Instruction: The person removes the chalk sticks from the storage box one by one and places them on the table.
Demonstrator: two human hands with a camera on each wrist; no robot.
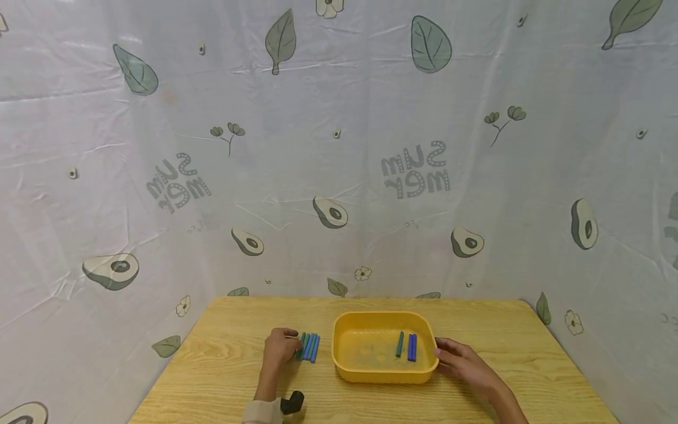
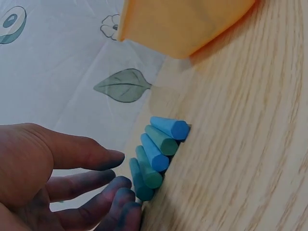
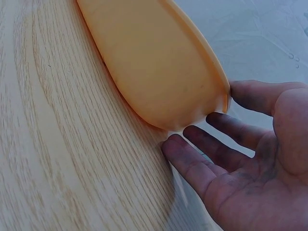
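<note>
On the wooden table lies a row of several blue and green chalk sticks (image 1: 315,348), side by side; their round ends (image 2: 162,145) show in the left wrist view. My left hand (image 1: 281,346) is at the row's left end, fingers loosely bent and thumb apart, holding nothing. Dark smudges colour its fingertips (image 2: 115,159). To the right of the row stands a yellow plastic tub (image 1: 385,377), with a green stick (image 1: 399,345) and two blue-violet sticks (image 1: 412,347) inside. My right hand (image 1: 466,365) holds the tub's right end, thumb at the rim and fingertips against the outer wall.
Behind the table (image 1: 243,318) hangs a pale curtain (image 1: 296,176) printed with leaves and avocados. A black device (image 1: 292,403) is worn at the left wrist, beside a light sleeve (image 1: 263,412).
</note>
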